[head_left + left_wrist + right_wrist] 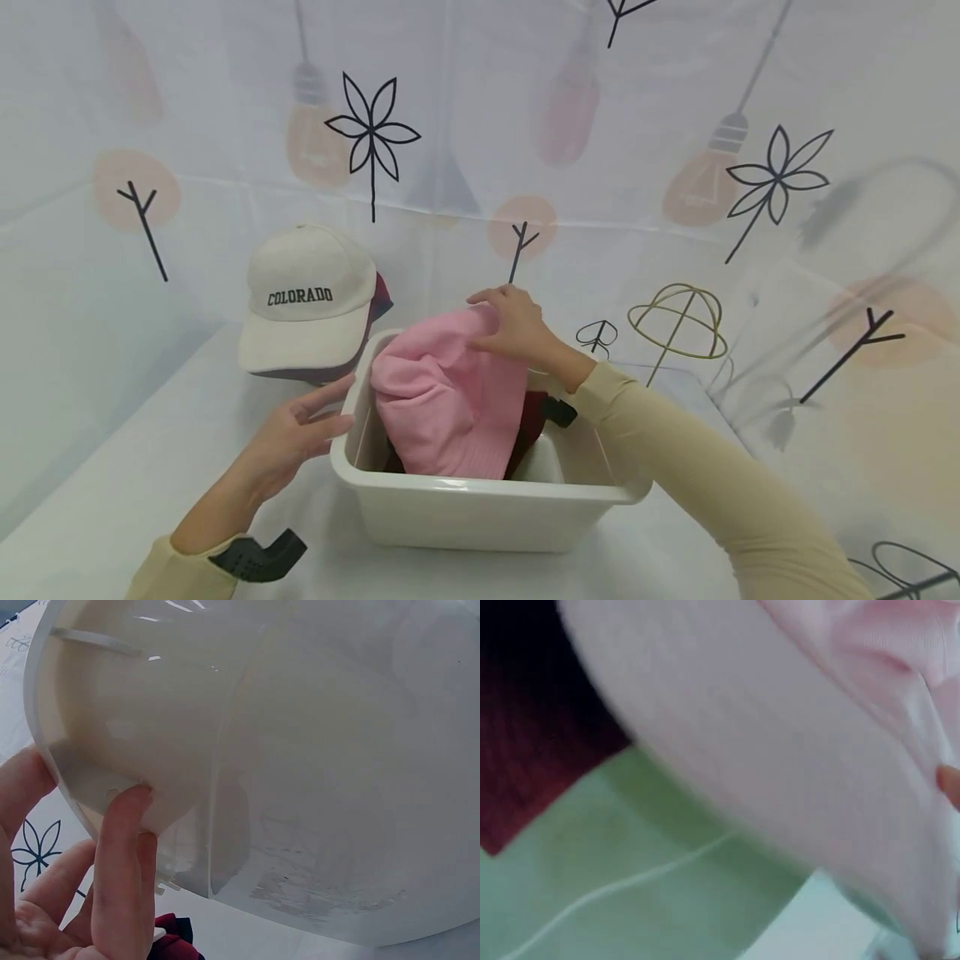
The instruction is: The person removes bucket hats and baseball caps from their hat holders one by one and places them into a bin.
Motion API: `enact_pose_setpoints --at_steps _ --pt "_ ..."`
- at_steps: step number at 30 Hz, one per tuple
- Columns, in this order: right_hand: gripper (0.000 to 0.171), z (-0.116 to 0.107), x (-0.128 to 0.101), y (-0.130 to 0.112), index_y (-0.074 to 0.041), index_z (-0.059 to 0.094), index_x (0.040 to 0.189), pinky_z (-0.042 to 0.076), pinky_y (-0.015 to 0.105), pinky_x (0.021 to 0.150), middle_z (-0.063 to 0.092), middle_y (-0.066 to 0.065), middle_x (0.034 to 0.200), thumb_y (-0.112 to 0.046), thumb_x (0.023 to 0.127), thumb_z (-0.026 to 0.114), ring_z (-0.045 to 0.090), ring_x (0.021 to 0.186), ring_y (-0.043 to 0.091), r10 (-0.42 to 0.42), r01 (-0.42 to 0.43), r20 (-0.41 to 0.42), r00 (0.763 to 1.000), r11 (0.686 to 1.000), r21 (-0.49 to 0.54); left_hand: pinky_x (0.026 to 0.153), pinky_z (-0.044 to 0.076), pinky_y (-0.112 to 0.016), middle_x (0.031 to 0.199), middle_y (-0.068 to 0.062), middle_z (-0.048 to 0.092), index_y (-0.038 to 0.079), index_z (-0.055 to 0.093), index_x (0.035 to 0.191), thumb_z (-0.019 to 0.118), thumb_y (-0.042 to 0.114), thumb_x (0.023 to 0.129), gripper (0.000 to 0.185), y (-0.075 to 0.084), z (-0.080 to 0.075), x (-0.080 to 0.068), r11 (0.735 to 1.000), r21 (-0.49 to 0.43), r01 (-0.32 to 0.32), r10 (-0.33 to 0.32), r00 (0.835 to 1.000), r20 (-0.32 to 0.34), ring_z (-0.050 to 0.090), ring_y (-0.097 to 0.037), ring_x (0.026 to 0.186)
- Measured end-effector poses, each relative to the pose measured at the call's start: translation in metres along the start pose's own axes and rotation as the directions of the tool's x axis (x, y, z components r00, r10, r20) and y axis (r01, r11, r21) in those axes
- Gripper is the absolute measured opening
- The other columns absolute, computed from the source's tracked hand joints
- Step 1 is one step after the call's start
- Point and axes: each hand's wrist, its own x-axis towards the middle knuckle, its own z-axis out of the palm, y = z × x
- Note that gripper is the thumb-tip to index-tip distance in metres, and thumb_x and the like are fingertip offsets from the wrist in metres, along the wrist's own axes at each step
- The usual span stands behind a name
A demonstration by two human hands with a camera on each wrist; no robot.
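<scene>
A pink hat (pixel 450 392) with a stitched brim stands tilted inside a white plastic tub (pixel 487 487). My right hand (pixel 517 325) holds it by its upper edge, the thumb on the near side. The hat's stitched brim (pixel 727 742) fills much of the right wrist view. Under and behind it shows a dark red piece of cloth (pixel 532 425), mostly hidden. At the tub's left side, my left hand (pixel 288 437) touches the rim with extended fingers. The left wrist view shows these fingers (pixel 124 862) against the tub's wall (pixel 337 772).
Left of the tub, a cream cap (pixel 311 292) lettered COLORADO sits on the white table (pixel 195 417), covering part of a dark red and navy one (pixel 380 297). Behind rises a patterned cloth backdrop (pixel 480 125) with flower and bulb prints.
</scene>
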Motion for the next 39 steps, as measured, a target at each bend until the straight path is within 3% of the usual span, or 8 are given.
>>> enact_pose_setpoints --at_steps 4,7,10,16,20,26,32,39 --pt "0.039 0.000 0.000 0.002 -0.009 0.064 0.113 0.043 0.036 0.077 0.050 0.007 0.094 -0.016 0.076 0.074 0.048 0.090 0.023 -0.138 0.125 0.067 0.988 0.978 0.167 0.093 0.042 -0.050 0.149 -0.017 0.026 0.009 0.031 0.146 0.063 0.023 0.089 0.066 0.001 0.000 0.000 1.000 0.001 -0.003 0.003 1.000 0.002 0.029 -0.041 0.131" --pt "0.034 0.001 -0.002 -0.003 -0.010 0.065 0.114 0.044 0.032 0.079 0.052 0.003 0.094 -0.015 0.081 0.069 0.049 0.090 0.017 -0.262 0.212 0.186 0.947 0.944 0.252 0.094 0.042 -0.050 0.149 -0.017 0.026 0.009 0.031 0.146 0.063 0.022 0.089 0.066 0.001 0.000 -0.001 1.000 -0.002 -0.002 0.002 1.000 0.003 0.029 -0.041 0.131" --pt "0.036 0.005 -0.006 -0.010 -0.012 0.062 0.122 0.041 0.031 0.092 0.054 0.000 0.111 -0.017 0.085 0.064 0.048 0.105 0.013 -0.372 0.272 0.337 0.865 0.912 0.307 0.094 0.042 -0.050 0.149 -0.017 0.026 0.009 0.030 0.146 0.063 0.022 0.090 0.066 0.002 0.000 -0.001 1.000 -0.003 0.001 -0.001 1.000 0.002 0.029 -0.041 0.131" --pt "0.056 0.024 -0.015 -0.028 -0.012 0.043 0.140 0.023 0.031 0.109 0.035 0.007 0.146 -0.023 0.089 0.060 0.029 0.133 0.018 -0.518 0.453 0.579 0.630 0.851 0.268 0.095 0.040 -0.052 0.150 -0.016 0.024 0.010 0.029 0.146 0.063 0.024 0.090 0.067 0.002 0.000 -0.001 1.000 0.003 0.013 -0.013 1.000 0.002 0.028 -0.041 0.132" --pt "0.059 0.041 -0.019 -0.036 -0.015 0.041 0.142 0.016 0.032 0.111 0.027 0.004 0.150 -0.027 0.087 0.061 0.020 0.138 0.017 -0.442 0.462 0.689 0.574 0.870 0.173 0.095 0.039 -0.052 0.151 -0.014 0.022 0.012 0.028 0.147 0.063 0.026 0.089 0.069 0.002 0.002 -0.001 1.000 0.022 0.018 -0.018 1.000 -0.011 0.028 -0.041 0.132" --pt "0.051 0.066 -0.022 -0.041 -0.009 0.046 0.138 0.017 0.025 0.109 0.036 0.008 0.145 -0.024 0.089 0.057 0.025 0.136 0.017 -0.367 0.535 0.809 0.460 0.841 0.078 0.095 0.039 -0.054 0.150 -0.015 0.024 0.011 0.030 0.146 0.064 0.025 0.089 0.068 0.003 0.003 -0.002 1.000 0.014 0.002 -0.002 1.000 -0.012 0.028 -0.042 0.132" --pt "0.054 0.072 -0.021 -0.036 -0.012 0.045 0.138 0.018 0.027 0.110 0.035 0.006 0.145 -0.027 0.089 0.060 0.024 0.136 0.016 -0.251 0.406 0.870 0.423 0.912 0.065 0.094 0.039 -0.054 0.150 -0.012 0.025 0.012 0.031 0.146 0.064 0.026 0.088 0.068 0.002 0.003 -0.002 1.000 0.027 -0.008 0.009 1.000 -0.023 0.030 -0.041 0.131" --pt "0.061 0.060 -0.020 -0.032 -0.017 0.019 0.150 0.011 0.031 0.111 0.014 -0.002 0.154 -0.033 0.097 0.046 0.010 0.138 0.010 -0.222 0.250 0.898 0.381 0.959 0.131 0.094 0.040 -0.054 0.151 -0.012 0.024 0.013 0.030 0.147 0.064 0.027 0.088 0.069 0.001 0.003 -0.002 0.999 0.039 -0.002 0.002 1.000 -0.022 0.029 -0.041 0.131"
